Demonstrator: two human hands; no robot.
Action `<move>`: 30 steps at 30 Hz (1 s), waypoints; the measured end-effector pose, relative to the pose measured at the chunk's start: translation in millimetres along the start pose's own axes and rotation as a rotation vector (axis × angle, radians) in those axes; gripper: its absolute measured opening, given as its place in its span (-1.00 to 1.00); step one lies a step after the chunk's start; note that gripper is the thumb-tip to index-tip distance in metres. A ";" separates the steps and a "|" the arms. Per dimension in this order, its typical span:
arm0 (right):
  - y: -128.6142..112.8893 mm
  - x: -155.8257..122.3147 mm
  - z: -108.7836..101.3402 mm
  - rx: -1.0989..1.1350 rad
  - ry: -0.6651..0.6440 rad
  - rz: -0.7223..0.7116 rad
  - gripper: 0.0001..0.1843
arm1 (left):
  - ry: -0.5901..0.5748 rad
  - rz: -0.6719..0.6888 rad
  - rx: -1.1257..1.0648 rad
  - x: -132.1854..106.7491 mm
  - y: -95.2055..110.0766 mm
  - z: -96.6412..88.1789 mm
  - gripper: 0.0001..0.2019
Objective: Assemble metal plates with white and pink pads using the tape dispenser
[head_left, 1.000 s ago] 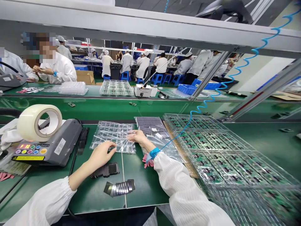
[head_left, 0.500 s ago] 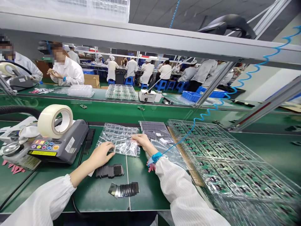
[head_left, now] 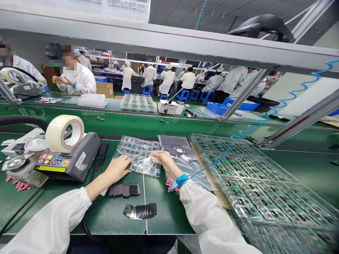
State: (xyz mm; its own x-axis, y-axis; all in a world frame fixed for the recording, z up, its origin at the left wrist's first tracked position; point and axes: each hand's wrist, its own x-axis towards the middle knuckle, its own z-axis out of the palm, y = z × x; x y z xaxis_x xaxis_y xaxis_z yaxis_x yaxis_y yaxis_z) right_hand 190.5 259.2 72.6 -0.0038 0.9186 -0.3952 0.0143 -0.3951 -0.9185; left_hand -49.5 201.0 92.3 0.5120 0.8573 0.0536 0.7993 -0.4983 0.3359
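A clear plastic blister tray (head_left: 141, 148) with a grid of pockets lies on the green bench in front of me. My right hand (head_left: 164, 161), with a blue wrist strap (head_left: 180, 181), pinches the tray's right side between thumb and fingers. At the tray's lower left edge rests my left hand (head_left: 118, 170), thumb and fingers apart, nothing visible between them. Below it stands a row of thin dark plates (head_left: 125, 189). Nearer to me, a fanned row of dark glossy plates (head_left: 141, 211) lies on the bench.
On the left sit a tape dispenser (head_left: 67, 160) and a tape roll (head_left: 65, 133). Large clear trays of green circuit boards (head_left: 254, 176) fill the right. Bagged dark strips (head_left: 176, 145) lie behind my right hand. A blue coiled cord (head_left: 225, 151) hangs across. Co-workers (head_left: 76, 76) sit beyond.
My left hand's fingers have drawn in slightly at the tray's edge. My right hand keeps its pinch on the tray. The whole view has shifted a little.
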 end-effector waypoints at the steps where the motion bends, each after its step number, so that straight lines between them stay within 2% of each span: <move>1: -0.7 -1.0 -0.1 -0.002 -0.001 -0.003 -0.75 | 0.002 0.001 0.007 1.5 0.0 0.0 -0.74; 10: -1.3 -2.1 -3.6 -0.038 0.029 -0.017 -0.76 | 0.006 0.018 0.058 4.1 1.7 -0.4 -0.78; 20: 5.6 -2.8 -1.0 -0.035 0.049 -0.116 -0.77 | 0.002 0.066 0.112 5.3 -0.7 2.2 -0.77; 25: -0.7 -12.3 -5.5 -0.064 -0.030 -0.115 -0.75 | 0.025 0.068 0.106 4.0 -0.1 4.2 -0.78; 30: 0.1 -23.7 -4.6 -0.122 -0.137 -0.073 -0.62 | 0.058 0.062 0.078 3.1 -2.5 7.8 -0.78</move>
State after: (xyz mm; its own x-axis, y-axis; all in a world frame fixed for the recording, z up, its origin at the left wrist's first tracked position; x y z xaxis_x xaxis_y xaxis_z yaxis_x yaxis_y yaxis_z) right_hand 195.1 237.4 81.9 -0.1451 0.9316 -0.3333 0.1300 -0.3160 -0.9398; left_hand -47.5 203.9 84.3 0.5437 0.8295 0.1275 0.7898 -0.5571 0.2565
